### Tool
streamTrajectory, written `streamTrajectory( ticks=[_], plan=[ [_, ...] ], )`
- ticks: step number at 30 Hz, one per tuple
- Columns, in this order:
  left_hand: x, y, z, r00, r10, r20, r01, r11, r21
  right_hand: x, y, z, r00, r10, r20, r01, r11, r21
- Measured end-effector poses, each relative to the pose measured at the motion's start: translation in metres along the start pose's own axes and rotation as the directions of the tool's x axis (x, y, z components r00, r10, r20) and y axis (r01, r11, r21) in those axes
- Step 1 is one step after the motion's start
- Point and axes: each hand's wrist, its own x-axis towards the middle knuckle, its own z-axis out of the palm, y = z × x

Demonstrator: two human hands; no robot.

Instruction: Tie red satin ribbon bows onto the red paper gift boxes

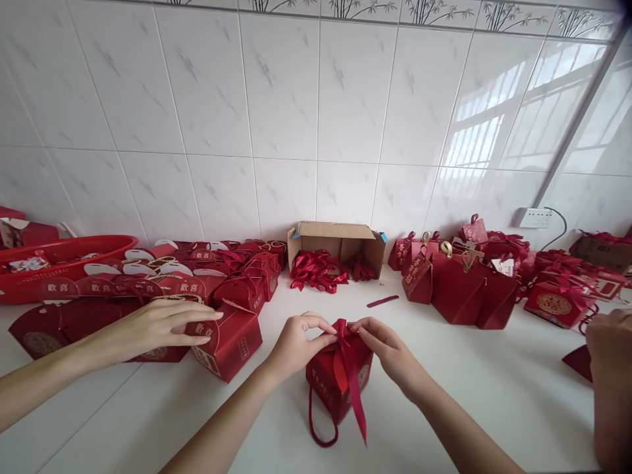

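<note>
While your left hand (299,345) pinches the ribbon (354,388) between thumb and fingertip, your right hand (390,349) pinches it from the other side, and the red box (320,378) stands beneath, between both hands. The white table (276,421) seems to bear its weight, leaving your fingers free for the ribbon. Left of your left hand, a co-worker's hand (182,321) lies over another box (239,349). Beyond your fingertips, an open carton (336,229) faces you, probably so its loose ribbons (318,271) are easily reached; behind it rises a glossy tiled wall (286,99).
</note>
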Motion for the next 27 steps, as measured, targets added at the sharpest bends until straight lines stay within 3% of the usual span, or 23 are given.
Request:
streamTrajectory(
  ticks=[6, 13, 16, 20, 23, 27],
  plan=[
    [-0.001, 0.013, -0.008, 0.993, -0.053, 0.107, 0.052, 0.999, 0.015, -0.003, -0.002, -0.020, 0.994, -0.073, 0.078, 0.093, 0.951, -0.296],
    [0.001, 0.017, -0.010, 0.988, -0.051, 0.147, 0.036, 0.994, 0.100, -0.011, -0.026, -0.023, 0.973, 0.074, 0.217, -0.024, 0.974, -0.224],
    [0.002, 0.021, -0.014, 0.979, -0.037, 0.200, 0.008, 0.989, 0.146, -0.014, -0.037, -0.025, 0.954, 0.126, 0.274, -0.034, 0.948, -0.318],
    [0.006, 0.027, -0.019, 0.958, -0.035, 0.284, -0.026, 0.977, 0.211, -0.004, -0.040, -0.019, 0.977, -0.011, 0.212, 0.128, 0.826, -0.548],
    [0.010, 0.031, -0.024, 0.939, -0.022, 0.343, -0.070, 0.965, 0.253, 0.009, -0.034, -0.012, 0.961, -0.095, 0.259, 0.218, 0.836, -0.503],
    [0.015, 0.037, -0.030, 0.924, -0.031, 0.381, -0.101, 0.942, 0.321, 0.014, -0.030, -0.009, 0.960, -0.132, 0.245, 0.238, 0.844, -0.480]
  ],
)
